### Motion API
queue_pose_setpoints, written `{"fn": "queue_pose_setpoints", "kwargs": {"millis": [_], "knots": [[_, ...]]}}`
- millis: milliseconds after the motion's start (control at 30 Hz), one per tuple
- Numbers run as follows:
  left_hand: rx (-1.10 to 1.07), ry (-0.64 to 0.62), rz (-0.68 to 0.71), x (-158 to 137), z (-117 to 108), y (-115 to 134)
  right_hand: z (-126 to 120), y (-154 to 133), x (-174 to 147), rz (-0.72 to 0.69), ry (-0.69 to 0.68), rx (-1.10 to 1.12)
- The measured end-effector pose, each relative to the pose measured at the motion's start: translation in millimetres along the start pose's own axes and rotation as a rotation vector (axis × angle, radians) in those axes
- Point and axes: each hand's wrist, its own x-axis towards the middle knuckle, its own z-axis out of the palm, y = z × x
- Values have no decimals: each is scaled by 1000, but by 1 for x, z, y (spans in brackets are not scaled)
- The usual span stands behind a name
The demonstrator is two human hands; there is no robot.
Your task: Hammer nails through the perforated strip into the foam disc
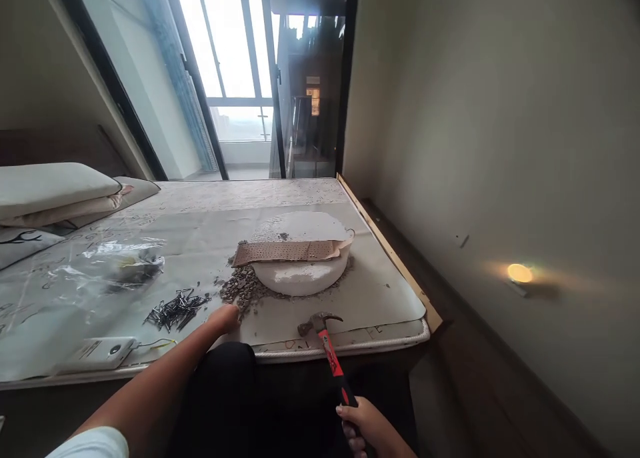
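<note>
My right hand (367,425) is wrapped round the black lower handle of a claw hammer (330,351), whose head is raised above the front edge of the bed. My left hand (226,317) rests low at a heap of grey crumbs (243,290); it looks closed, and whatever its fingers hold is hidden. Left of it lies a pile of dark nails (177,309). Behind the crumbs stands a thick round white block (303,278). Across its top lies a brown strip (287,252) dotted with rows of small holes, torn at its right end.
A grey sheet (385,298) covers part of the mattress. A clear plastic bag (133,268) lies to the left, with a white power bank (103,353) and its cable at the front edge. Pillows (55,188) are stacked far left. A wooden bed rail (390,245) runs along the right.
</note>
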Motion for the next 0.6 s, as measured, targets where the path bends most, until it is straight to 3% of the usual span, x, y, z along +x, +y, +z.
{"fn": "queue_pose_setpoints", "kwargs": {"millis": [133,233,400,600], "knots": [[157,14,4,4,-5,-1,-2,-1,4,43,0,48],[84,-9,-29,11,-14,-6,-2,-4,3,53,-16,72],[-402,-65,-114,22,-46,8,3,-17,-8,40,6,107],[-960,-113,60,30,-88,75,3,-21,-6,2,-12,183]]}}
